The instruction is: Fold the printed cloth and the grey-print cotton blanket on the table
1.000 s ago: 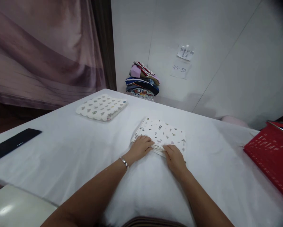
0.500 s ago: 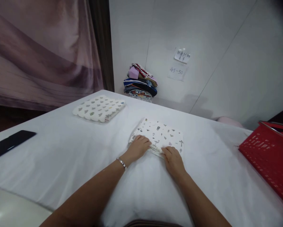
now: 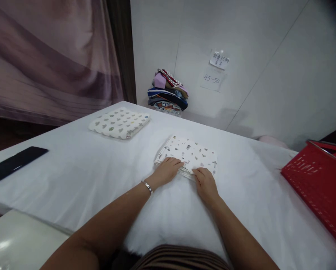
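A white folded cloth point(image 3: 196, 152) with small grey and dark printed figures lies flat on the white-covered table point(image 3: 123, 165), right in front of me. My left hand point(image 3: 168, 170), with a silver bracelet at the wrist, has its fingers closed over the near left edge of this cloth. At the middle of the same edge, my right hand point(image 3: 205, 183) pinches the layers between thumb and fingers. Several stacked layers show between the two hands. Both thumbs are partly hidden. Farther back on the left lies another folded white cloth point(image 3: 118, 123) with grey cloud-like shapes.
A red perforated basket point(image 3: 319, 183) with a metal handle stands at the right edge. On the left lies a black flat device point(image 3: 16, 165). Beyond the far table edge rises a pile of folded fabrics point(image 3: 168, 93) against the wall, near paper notes point(image 3: 212, 78).
The view has tilted down slightly, so more of my striped clothing shows. My left hand has slid a little to the right along the cloth's near edge. The right hand keeps its hold.
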`<state>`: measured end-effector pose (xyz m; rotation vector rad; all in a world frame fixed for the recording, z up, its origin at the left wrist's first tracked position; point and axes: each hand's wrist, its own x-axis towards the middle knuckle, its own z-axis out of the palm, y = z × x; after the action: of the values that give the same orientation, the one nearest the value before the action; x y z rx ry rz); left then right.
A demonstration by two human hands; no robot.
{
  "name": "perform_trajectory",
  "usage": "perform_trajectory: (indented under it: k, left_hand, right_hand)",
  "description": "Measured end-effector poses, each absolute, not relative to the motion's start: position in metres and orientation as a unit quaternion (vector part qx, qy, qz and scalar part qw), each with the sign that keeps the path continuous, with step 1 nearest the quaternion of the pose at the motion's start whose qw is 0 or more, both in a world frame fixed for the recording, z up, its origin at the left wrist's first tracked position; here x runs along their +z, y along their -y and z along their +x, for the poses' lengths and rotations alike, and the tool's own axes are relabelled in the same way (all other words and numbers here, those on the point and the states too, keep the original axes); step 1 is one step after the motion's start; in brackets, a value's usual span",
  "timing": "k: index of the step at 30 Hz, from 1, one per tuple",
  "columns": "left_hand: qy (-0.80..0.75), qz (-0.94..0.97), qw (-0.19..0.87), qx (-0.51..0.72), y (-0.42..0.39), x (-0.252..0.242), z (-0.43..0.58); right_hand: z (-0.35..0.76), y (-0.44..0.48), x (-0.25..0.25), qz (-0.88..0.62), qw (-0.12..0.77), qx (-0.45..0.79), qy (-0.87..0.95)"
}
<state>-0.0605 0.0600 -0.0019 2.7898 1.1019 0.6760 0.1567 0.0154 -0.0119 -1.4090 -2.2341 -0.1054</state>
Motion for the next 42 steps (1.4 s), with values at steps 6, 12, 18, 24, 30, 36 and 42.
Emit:
perform_trajectory:
  k: [6, 12, 18, 24, 30, 36, 42]
  left_hand:
    - [-0.365, 0.905, 0.038, 0.216, -0.063, 0.000, -0.060]
    - [-0.373, 0.903, 0.055, 0.208, -0.062, 0.000, -0.062]
    - [-0.368, 0.902, 0.053, 0.217, -0.061, -0.004, -0.063]
    - [-0.359, 0.904, 0.050, 0.229, -0.063, -0.006, -0.065]
    - [-0.358, 0.898, 0.077, 0.245, -0.066, -0.006, -0.069]
    - [-0.367, 0.891, 0.043, 0.262, -0.060, 0.006, -0.056]
    - [-0.345, 0.925, -0.011, 0.161, -0.053, -0.015, -0.062]
  right_hand:
    - [0.156, -0.012, -0.014, -0.515, 0.226, -0.054, 0.825]
    - [0.154, -0.011, -0.016, -0.512, 0.212, -0.065, 0.830]
    - [0.166, 0.001, -0.018, -0.487, 0.205, -0.069, 0.846]
    - [0.191, 0.024, -0.025, -0.481, 0.238, -0.090, 0.839]
    - [0.199, 0.028, -0.034, -0.469, 0.266, -0.102, 0.836]
    - [0.196, 0.026, -0.035, -0.487, 0.257, -0.078, 0.831]
    - [0.202, 0.029, -0.038, -0.478, 0.266, -0.039, 0.836]
